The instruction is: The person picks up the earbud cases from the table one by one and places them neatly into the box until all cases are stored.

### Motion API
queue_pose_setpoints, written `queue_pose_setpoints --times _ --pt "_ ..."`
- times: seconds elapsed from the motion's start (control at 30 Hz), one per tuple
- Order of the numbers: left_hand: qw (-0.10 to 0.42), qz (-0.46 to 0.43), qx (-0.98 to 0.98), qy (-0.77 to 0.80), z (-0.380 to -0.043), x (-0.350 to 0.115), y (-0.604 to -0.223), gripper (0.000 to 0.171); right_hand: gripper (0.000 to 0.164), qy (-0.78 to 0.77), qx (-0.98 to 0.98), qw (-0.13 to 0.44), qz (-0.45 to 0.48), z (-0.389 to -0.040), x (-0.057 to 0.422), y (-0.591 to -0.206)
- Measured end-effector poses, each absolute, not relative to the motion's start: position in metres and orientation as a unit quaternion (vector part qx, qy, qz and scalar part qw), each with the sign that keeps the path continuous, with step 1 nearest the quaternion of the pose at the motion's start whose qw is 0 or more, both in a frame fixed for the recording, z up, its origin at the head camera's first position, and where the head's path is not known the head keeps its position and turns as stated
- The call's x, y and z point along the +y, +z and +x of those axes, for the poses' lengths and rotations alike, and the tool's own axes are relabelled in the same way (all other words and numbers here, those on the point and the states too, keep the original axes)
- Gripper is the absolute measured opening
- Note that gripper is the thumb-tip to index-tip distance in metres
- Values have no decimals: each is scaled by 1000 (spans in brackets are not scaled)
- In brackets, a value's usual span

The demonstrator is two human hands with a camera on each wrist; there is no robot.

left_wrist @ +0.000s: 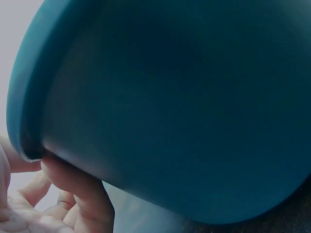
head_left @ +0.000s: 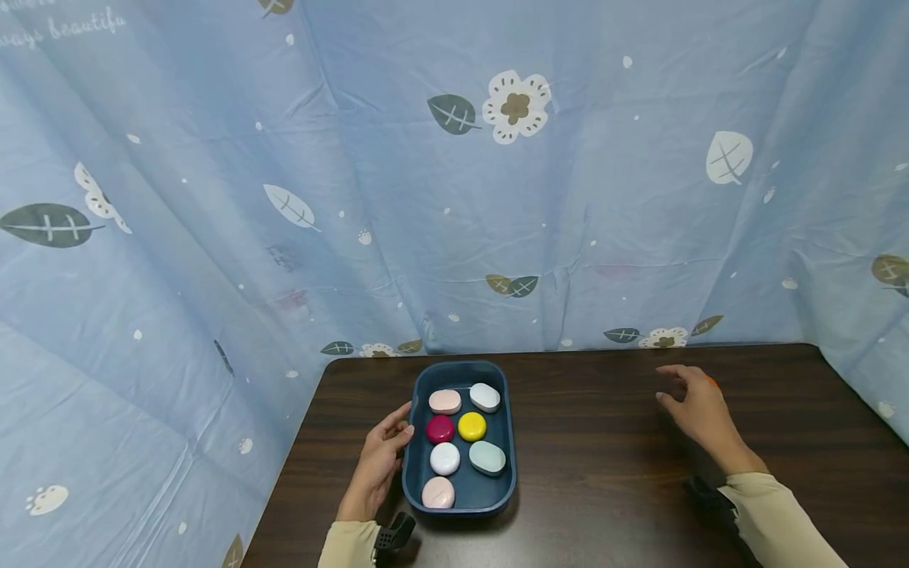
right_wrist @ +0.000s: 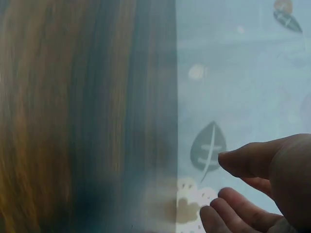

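A dark blue rectangular tray with rounded corners is at the left of the table. In it lie several smooth rounded pieces, perhaps soaps: pink oval, white oval, dark red round, yellow round, white round, pale green oval and pale pink round. My left hand grips the tray's left rim, thumb at the edge. In the left wrist view the tray wall fills most of the picture. My right hand hovers far right, fingers loosely bent, holding nothing.
The dark brown wooden table extends between the tray and my right hand. Behind it and along the left hangs a blue curtain printed with leaves and flowers. A dark wrist strap sits on my left wrist.
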State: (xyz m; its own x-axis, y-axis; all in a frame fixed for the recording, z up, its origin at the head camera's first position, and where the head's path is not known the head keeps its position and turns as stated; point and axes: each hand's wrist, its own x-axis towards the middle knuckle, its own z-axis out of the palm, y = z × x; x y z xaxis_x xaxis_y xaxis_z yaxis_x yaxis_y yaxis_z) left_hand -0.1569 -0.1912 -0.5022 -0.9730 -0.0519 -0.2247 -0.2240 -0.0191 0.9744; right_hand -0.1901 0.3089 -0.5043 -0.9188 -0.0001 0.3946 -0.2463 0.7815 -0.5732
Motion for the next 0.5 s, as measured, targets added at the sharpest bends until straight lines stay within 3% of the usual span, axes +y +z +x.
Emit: queue_pose_setpoints --times 0.5 --pt "58 -100 694 710 -157 -191 -504 49 50 285 -938 197 5 -210 342 -512"
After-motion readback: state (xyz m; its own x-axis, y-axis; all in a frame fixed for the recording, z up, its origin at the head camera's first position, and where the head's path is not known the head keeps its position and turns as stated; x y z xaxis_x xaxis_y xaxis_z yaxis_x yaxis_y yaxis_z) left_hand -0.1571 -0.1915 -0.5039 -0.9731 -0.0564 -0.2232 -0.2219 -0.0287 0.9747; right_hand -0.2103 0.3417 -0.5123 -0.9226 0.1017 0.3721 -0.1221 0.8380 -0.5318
